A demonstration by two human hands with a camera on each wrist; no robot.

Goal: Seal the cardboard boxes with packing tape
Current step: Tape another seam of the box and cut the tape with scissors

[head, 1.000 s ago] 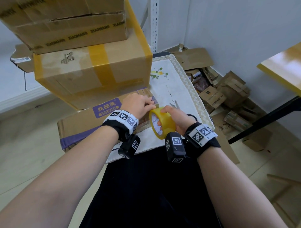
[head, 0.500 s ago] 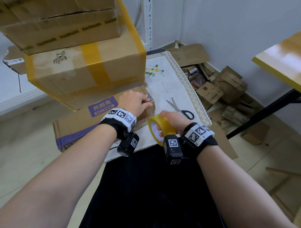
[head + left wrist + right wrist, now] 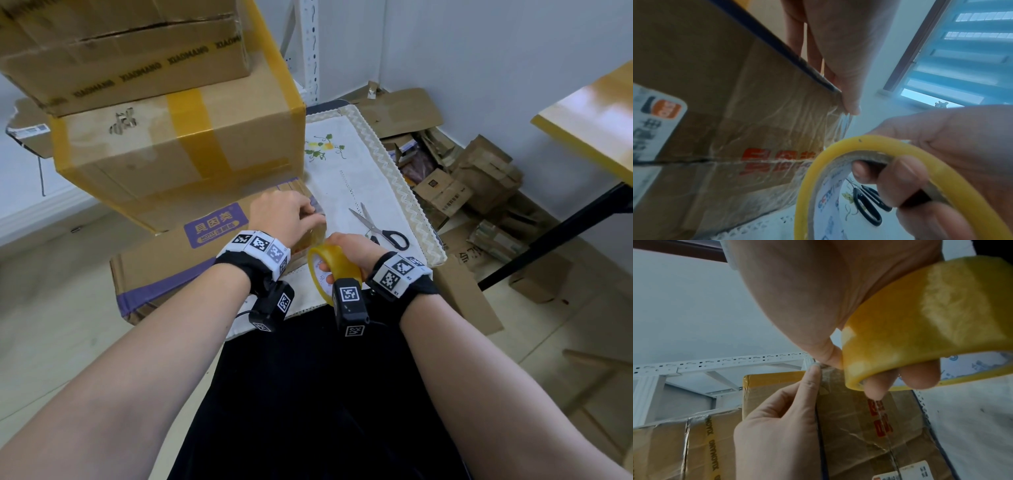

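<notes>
- The right hand (image 3: pixel 352 248) has its grip closed on the yellow roll of packing tape (image 3: pixel 334 272): fingers hooked through the core, thumb on the outer face, roll held on edge just above the near rim of the surface (image 3: pixel 373 192).
- A strip of clear tape (image 3: pixel 845 125) runs from the roll up to the top corner of the low cardboard box (image 3: pixel 161 274).
- The left hand (image 3: pixel 286 214) rests on that corner of the box, its straight fingers (image 3: pixel 809 386) pressing the tape end onto the cardboard; this grip is flat and not curled round anything.
- The box lies on its side at the left of the cloth-covered surface, purple label facing up.
- Black-handled scissors (image 3: pixel 380 228) lie on the cloth just beyond the right hand.
- Behind the low box stands a larger taped box (image 3: pixel 178 150), with another box (image 3: pixel 130 51) on top.
- Flattened cardboard scraps (image 3: pixel 462 192) lie piled on the floor to the right.
</notes>
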